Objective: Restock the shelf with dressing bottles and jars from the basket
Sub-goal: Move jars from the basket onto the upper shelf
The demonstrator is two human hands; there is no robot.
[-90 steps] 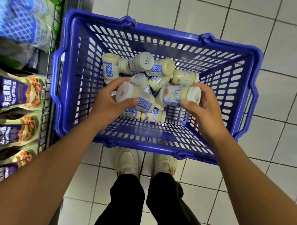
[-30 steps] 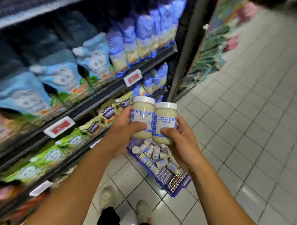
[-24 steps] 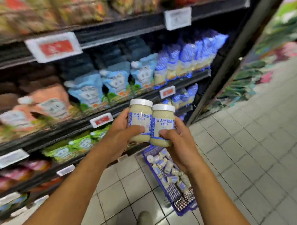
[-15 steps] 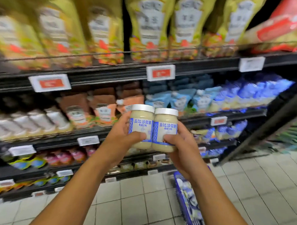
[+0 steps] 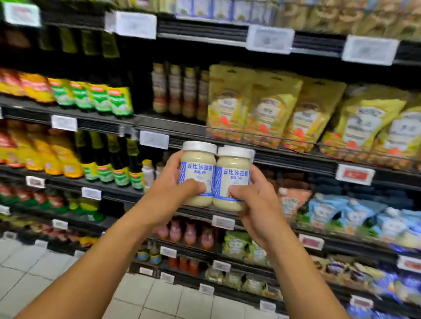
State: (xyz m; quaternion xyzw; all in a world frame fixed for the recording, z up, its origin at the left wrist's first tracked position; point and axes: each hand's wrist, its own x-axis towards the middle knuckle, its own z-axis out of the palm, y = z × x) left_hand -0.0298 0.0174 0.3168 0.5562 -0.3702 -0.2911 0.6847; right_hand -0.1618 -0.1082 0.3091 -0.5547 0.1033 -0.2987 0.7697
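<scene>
Before the shelves (image 5: 289,160), two upright jars are held side by side, touching: left jar (image 5: 197,174) gripped by left hand (image 5: 173,194), right jar (image 5: 232,179) by right hand (image 5: 257,207).

The left jar (image 5: 197,175) and right jar (image 5: 232,182) each carry a label reading 丘比沙拉酱; the shelf price tags (image 5: 154,139) are too blurred to read.

Jars (image 5: 198,169) abreast, perhaps touching, before shelves (image 5: 289,160)
</scene>
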